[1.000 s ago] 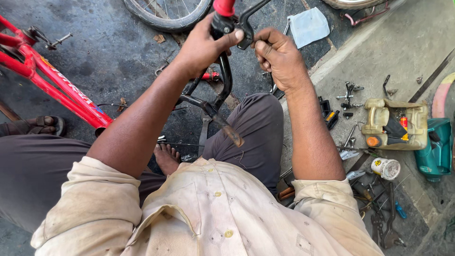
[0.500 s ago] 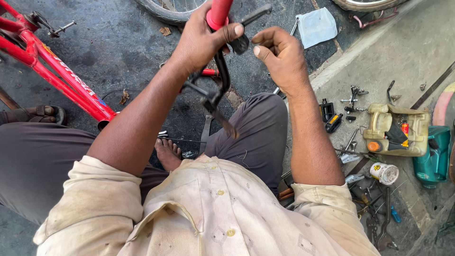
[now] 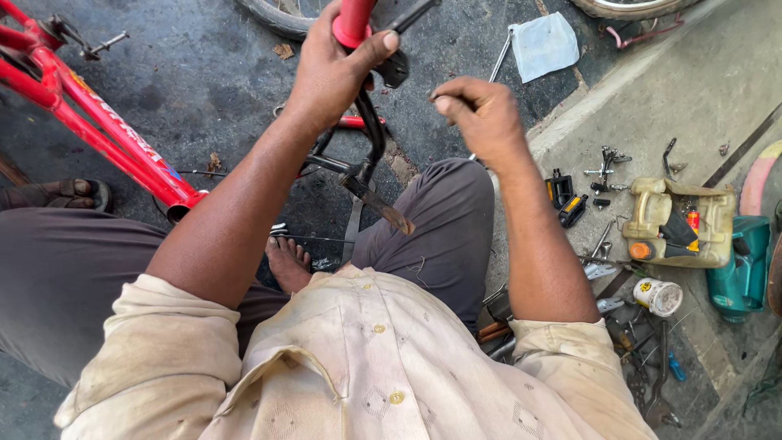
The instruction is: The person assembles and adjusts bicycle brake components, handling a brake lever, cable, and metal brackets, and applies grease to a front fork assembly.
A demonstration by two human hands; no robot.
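My left hand (image 3: 330, 69) is closed around the red grip (image 3: 353, 20) of a black bicycle handlebar (image 3: 371, 134), with a black brake lever (image 3: 405, 41) sticking out beside the thumb. My right hand (image 3: 481, 114) hovers just right of the lever with its fingers curled; whether it pinches something small I cannot tell. The handlebar stem (image 3: 376, 202) slants down over my lap. A red bicycle frame (image 3: 106, 134) lies on the dark ground to the left.
A cut yellow jerrycan (image 3: 676, 224) with tools, a teal can (image 3: 741, 269), a small tin (image 3: 658, 296) and loose metal parts (image 3: 607, 167) lie at the right. A pale cloth (image 3: 544, 45) and tyres (image 3: 281, 16) lie ahead. A sandalled foot (image 3: 57, 194) rests at left.
My right hand has come off the brake lever and drawn back to the right. The left hand keeps its hold on the red grip.
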